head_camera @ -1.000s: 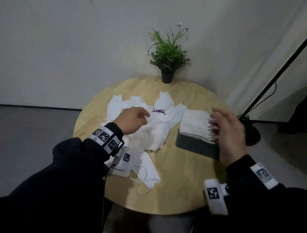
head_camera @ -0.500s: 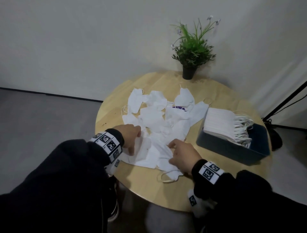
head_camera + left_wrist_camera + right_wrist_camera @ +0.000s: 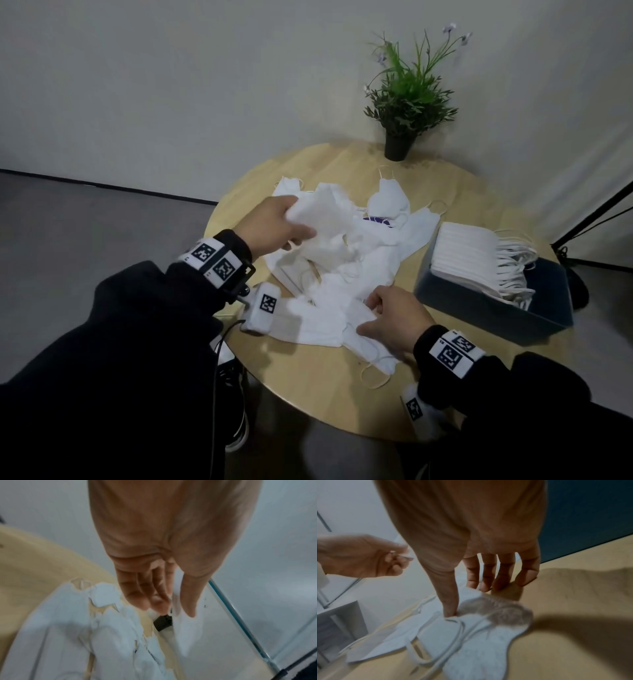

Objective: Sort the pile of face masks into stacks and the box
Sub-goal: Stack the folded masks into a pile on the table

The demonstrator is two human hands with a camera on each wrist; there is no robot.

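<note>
A loose pile of white face masks (image 3: 356, 270) lies in the middle of the round wooden table (image 3: 329, 387). My left hand (image 3: 294, 219) pinches one white mask (image 3: 329, 219) and holds it lifted above the pile's far left; in the left wrist view the left hand (image 3: 171, 609) has the held mask (image 3: 187, 631) hanging between thumb and fingers. My right hand (image 3: 366, 317) rests thumb and fairly straight fingertips on a flat mask (image 3: 356, 325) at the pile's near edge. In the right wrist view the right hand (image 3: 467, 600) presses that flat mask (image 3: 479, 642). A dark blue box (image 3: 493, 308) on the right holds a stack of flat masks (image 3: 469, 253).
A potted plant (image 3: 407, 102) stands at the table's far edge by the wall. A black stand leg (image 3: 596, 216) slants past the right side. One mask in the pile shows a purple print (image 3: 376, 221). Bare wood (image 3: 507, 370) shows in front of the box.
My right hand left the stack in the box and came to the pile's near edge. My left hand dropped to the pile, then rose with one mask pinched in it.
</note>
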